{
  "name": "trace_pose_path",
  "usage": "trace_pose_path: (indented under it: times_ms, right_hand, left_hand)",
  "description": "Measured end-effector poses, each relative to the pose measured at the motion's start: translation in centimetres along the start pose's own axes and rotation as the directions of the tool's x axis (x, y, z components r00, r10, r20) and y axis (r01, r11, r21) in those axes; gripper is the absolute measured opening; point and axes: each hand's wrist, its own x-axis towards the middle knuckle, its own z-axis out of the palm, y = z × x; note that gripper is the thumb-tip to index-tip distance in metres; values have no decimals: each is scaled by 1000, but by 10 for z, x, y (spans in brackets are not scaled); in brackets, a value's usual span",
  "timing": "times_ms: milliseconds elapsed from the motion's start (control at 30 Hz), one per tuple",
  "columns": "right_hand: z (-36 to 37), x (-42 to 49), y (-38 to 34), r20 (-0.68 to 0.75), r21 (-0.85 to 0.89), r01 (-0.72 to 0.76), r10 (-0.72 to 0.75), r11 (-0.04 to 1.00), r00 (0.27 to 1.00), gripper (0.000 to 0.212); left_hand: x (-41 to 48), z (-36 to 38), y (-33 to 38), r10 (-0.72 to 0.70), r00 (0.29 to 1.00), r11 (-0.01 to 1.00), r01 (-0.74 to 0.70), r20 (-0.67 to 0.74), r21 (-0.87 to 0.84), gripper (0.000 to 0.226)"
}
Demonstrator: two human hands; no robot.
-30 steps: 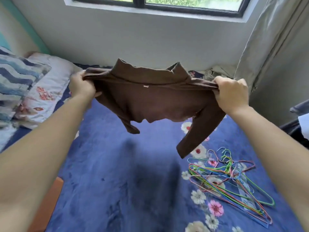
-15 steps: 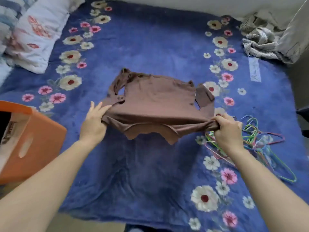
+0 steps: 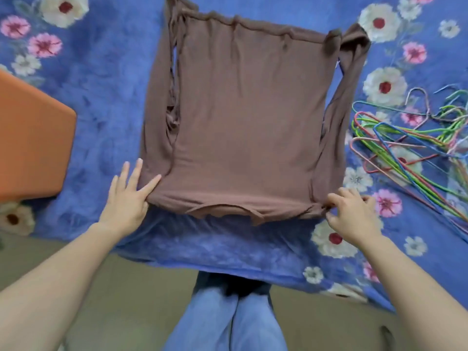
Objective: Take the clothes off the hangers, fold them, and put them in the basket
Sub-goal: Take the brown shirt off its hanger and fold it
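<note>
My left grip (image 3: 126, 198), fingers flat, presses the shirt (image 3: 243, 117); my right grip (image 3: 352, 216) pinches its lower-right corner. An uneven pull could bunch the sleeves (image 3: 336, 138).

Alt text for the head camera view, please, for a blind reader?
A brown top lies flat on a blue flowered blanket; the left hand touches one near corner, the right hand pinches the other. Orange basket left, wire hangers right.
</note>
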Motion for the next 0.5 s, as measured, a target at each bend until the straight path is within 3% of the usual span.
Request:
trace_pose_path:
  times_ms: [67, 100, 133, 167, 200, 233, 267, 300, 333, 367, 433, 500]
  right_hand:
    - [26, -9, -3, 89, 77, -197, 190, 977, 978, 22]
    - [37, -14, -11, 132, 229, -311, 287, 922, 949, 23]
    - [44, -17, -23, 188, 417, -437, 395, 797, 899, 18]
    - [49, -19, -37, 291, 582, -565, 500, 585, 816, 14]
    - [52, -17, -52, 444, 673, -673, 560, 307, 700, 17]
    - [55, -15, -65, 603, 680, -733, 549, 25, 578, 23]
    - [59, -14, -77, 702, 653, -733, 515, -192, 491, 29]
    - [64, -13, -88, 731, 651, -684, 516, -331, 446, 32]
    - [68, -12, -99, 729, 667, -610, 543, -428, 417, 37]
    - [72, -11, -109, 708, 695, -540, 582, -475, 400, 47]
    - [74, -10, -126, 676, 727, -478, 639, -493, 368, 71]
    - [76, -7, -136, 705, 703, -474, 608, -530, 366, 62]
  left_hand:
    - [-14, 15, 25, -297, 954, 938, 298, 34, -177, 64]
    - [-19, 21, 42, -444, 892, 844, 447, 79, -296, 63]
    - [-22, 26, 59, -568, 813, 713, 565, 130, -416, 61]
    - [-21, 31, 77, -662, 724, 545, 643, 193, -538, 55]
    - [-19, 32, 94, -726, 625, 325, 678, 285, -659, 47]
    - [-16, 29, 109, -740, 526, 50, 665, 420, -745, 42]
    - [-14, 27, 123, -694, 458, -229, 591, 556, -773, 38]
    - [-11, 24, 134, -639, 433, -424, 491, 636, -761, 37]
    - [-8, 25, 142, -604, 440, -514, 422, 664, -747, 40]
    - [-5, 24, 150, -592, 456, -539, 390, 665, -747, 47]
    - [0, 22, 158, -625, 459, -464, 432, 631, -774, 59]
    - [3, 21, 162, -719, 402, -339, 510, 567, -791, 55]
